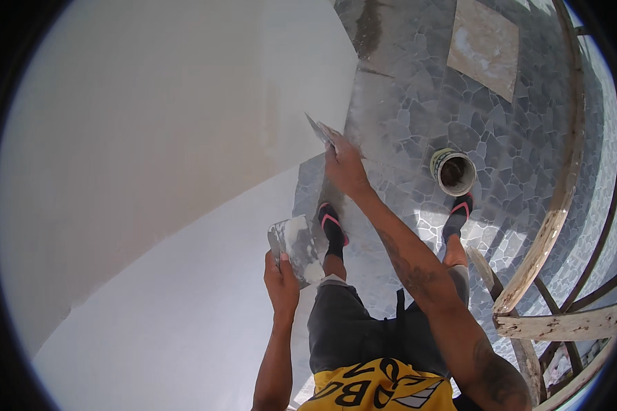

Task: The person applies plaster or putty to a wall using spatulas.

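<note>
My left hand [282, 284] grips a flat grey metal plate [278, 240] by its near edge, thumb on top. White putty [300, 240] is smeared over that plate. Farther out, my right hand [347, 168] is wrapped round a putty knife [315, 128], whose thin blade points up and left close to the wall. Whether the blade touches the surface I cannot tell. The wall [151, 89] is beige in its far part, and a whiter part [185, 308] lies nearer to me, with a curved boundary between the two.
A small bucket [452, 171] with a dark inside stands by my right foot on the grey stone-patterned floor [411, 116]. Beyond it lies a beige square tile or board [484, 48]. Wooden poles [562, 322] crowd the right side.
</note>
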`<act>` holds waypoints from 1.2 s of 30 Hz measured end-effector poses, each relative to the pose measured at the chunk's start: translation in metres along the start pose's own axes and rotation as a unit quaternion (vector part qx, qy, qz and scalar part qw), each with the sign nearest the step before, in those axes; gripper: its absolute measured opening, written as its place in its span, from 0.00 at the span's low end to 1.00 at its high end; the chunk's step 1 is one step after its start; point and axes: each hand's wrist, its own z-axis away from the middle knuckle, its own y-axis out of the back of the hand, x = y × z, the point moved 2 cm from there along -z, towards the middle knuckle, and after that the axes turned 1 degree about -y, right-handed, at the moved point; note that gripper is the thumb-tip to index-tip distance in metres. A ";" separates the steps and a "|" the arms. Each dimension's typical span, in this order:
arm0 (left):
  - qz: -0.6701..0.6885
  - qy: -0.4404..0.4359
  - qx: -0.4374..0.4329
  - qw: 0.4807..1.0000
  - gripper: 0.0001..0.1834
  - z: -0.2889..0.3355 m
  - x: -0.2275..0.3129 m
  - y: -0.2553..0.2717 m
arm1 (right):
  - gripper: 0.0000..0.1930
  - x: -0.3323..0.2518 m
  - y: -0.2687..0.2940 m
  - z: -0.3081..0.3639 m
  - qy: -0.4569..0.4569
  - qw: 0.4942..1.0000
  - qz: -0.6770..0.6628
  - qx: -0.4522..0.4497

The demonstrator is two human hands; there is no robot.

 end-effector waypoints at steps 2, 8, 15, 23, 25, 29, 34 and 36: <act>-0.005 0.002 -0.005 1.000 0.15 0.005 -0.016 0.009 | 0.27 0.007 -0.034 0.003 0.047 0.999 0.022 0.015; 0.037 0.057 0.000 0.998 0.15 0.004 -0.056 0.024 | 0.39 -0.006 -0.075 0.049 0.073 0.995 0.072 -0.004; 0.204 0.119 0.004 0.972 0.09 -0.020 -0.054 -0.027 | 0.22 -0.011 0.061 0.104 -0.085 0.991 0.040 -0.094; 0.474 0.205 -0.120 0.848 0.05 -0.031 0.003 -0.185 | 0.28 0.043 0.197 0.128 -0.377 0.905 0.183 -0.073; 0.435 0.183 -0.203 0.858 0.05 -0.031 0.012 -0.214 | 0.27 0.064 0.223 0.129 -0.401 0.913 0.024 -0.077; 0.399 0.184 -0.294 0.849 0.11 -0.045 0.027 -0.271 | 0.24 0.097 0.265 0.123 -0.382 0.913 -0.138 -0.024; 0.293 0.114 -0.416 0.853 0.06 -0.074 0.050 -0.348 | 0.21 0.132 0.319 0.092 -0.401 0.876 -0.263 0.045; 0.337 0.098 -0.419 0.837 0.11 -0.082 0.055 -0.376 | 0.21 0.157 0.345 0.070 -0.405 0.897 -0.178 0.021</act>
